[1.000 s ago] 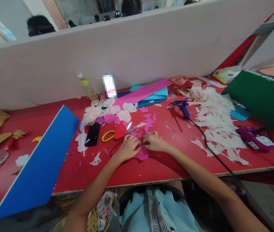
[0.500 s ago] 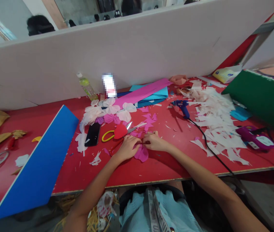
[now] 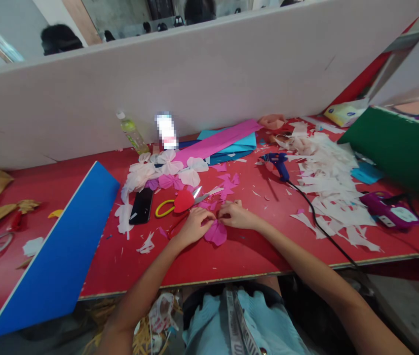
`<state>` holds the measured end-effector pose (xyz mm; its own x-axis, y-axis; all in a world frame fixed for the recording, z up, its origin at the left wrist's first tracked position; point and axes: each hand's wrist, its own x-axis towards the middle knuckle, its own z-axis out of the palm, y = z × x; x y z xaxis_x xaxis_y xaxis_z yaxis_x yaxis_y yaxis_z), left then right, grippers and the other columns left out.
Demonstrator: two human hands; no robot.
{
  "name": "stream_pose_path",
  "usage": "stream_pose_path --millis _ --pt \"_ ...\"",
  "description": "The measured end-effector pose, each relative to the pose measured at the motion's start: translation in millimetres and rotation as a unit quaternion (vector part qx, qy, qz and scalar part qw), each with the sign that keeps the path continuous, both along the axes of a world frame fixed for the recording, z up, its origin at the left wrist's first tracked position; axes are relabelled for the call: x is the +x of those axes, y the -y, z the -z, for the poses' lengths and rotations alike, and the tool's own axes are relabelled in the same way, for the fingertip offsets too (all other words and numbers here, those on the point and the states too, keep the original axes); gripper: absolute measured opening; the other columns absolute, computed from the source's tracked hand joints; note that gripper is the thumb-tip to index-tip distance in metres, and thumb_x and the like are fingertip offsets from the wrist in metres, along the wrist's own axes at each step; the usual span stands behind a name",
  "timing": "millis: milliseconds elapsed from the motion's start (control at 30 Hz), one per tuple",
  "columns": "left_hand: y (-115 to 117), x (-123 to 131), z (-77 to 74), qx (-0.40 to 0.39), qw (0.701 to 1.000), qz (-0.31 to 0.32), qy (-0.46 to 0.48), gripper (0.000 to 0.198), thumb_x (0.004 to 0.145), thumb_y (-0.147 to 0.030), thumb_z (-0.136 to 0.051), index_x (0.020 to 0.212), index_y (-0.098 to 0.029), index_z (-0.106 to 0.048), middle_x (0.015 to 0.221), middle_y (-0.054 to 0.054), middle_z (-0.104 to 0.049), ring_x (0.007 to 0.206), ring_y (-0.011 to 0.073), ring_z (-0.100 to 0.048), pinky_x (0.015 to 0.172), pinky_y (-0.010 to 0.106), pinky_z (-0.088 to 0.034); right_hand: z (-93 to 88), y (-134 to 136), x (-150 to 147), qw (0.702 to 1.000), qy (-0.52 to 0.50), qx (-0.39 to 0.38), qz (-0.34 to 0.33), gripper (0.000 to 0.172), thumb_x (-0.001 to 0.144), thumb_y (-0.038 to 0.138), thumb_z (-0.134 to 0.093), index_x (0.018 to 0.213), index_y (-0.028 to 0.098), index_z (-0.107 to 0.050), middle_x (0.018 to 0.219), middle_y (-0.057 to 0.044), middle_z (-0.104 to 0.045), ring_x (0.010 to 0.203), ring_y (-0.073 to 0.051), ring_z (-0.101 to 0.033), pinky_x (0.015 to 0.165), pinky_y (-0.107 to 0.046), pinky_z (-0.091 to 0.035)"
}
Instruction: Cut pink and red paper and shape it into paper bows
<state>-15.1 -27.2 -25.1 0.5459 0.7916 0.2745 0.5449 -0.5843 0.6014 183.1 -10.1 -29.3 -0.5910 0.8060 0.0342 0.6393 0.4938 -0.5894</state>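
Note:
A bright pink paper flower is pinched at its upper edge between my two hands, low over the red table. My left hand closes its fingertips on the flower's left side. From the right, my right hand grips it with thumb and fingers together; the pinched part is hidden behind the fingers. Just beyond my left hand lie scissors with a yellow handle and a red heart-shaped piece. Pink paper scraps are scattered beyond my hands, near finished-looking white and pink paper flowers.
A black phone lies left of the scissors. A blue glue gun trails its cord past a heap of pale paper strips. Blue and green boards stand at either side. A bottle stands by the partition.
The fingers of my left hand have shifted slightly at the pink flower. Both hands otherwise keep their places, and the things on the table lie as before.

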Motion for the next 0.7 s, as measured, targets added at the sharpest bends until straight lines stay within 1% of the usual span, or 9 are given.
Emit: stream_pose_path --millis 167,367,533,700 --pt "-0.1 0.0 -0.7 0.007 1.000 -0.007 -0.025 0.010 0.084 -0.020 -0.053 0.080 -0.020 -0.062 0.082 0.002 -0.067 0.083 0.0163 -0.056 0.087 0.035 -0.040 -0.5 -0.6 0.1 1.000 -0.002 -0.006 0.000 0.014 0.078 0.018 -0.056 0.072 0.017 -0.068 0.079 -0.003 -0.065 0.082 -0.017 -0.052 0.074 -0.031 -0.023" --pt "1.2 1.6 -0.3 0.020 0.999 -0.021 -0.041 0.010 0.083 -0.019 -0.052 0.079 -0.020 -0.061 0.080 0.001 -0.066 0.083 0.0161 -0.056 0.090 0.036 -0.039 -0.9 -2.5 0.0 0.999 -0.024 -0.024 -0.010 0.014 0.078 0.016 -0.055 0.073 0.016 -0.068 0.076 -0.002 -0.065 0.075 -0.014 -0.052 0.072 -0.030 -0.025" --pt "1.3 1.1 1.6 0.034 0.998 -0.020 -0.055 0.009 0.083 -0.022 -0.054 0.079 -0.021 -0.061 0.080 0.001 -0.066 0.083 0.0165 -0.055 0.087 0.035 -0.038 -0.7 -2.4 -0.6 0.999 -0.036 -0.024 -0.019 0.013 0.077 0.015 -0.056 0.071 0.015 -0.067 0.074 -0.002 -0.063 0.072 -0.014 -0.051 0.072 -0.029 -0.028" --pt "1.9 0.2 0.0 0.054 0.995 -0.014 -0.082 0.011 0.086 -0.022 -0.051 0.081 -0.021 -0.061 0.081 0.001 -0.065 0.085 0.0166 -0.054 0.085 0.034 -0.037 -1.9 -3.2 0.0 0.996 -0.068 -0.045 -0.032 0.013 0.078 0.017 -0.055 0.072 0.015 -0.067 0.075 -0.003 -0.063 0.072 -0.014 -0.052 0.071 -0.027 -0.032"
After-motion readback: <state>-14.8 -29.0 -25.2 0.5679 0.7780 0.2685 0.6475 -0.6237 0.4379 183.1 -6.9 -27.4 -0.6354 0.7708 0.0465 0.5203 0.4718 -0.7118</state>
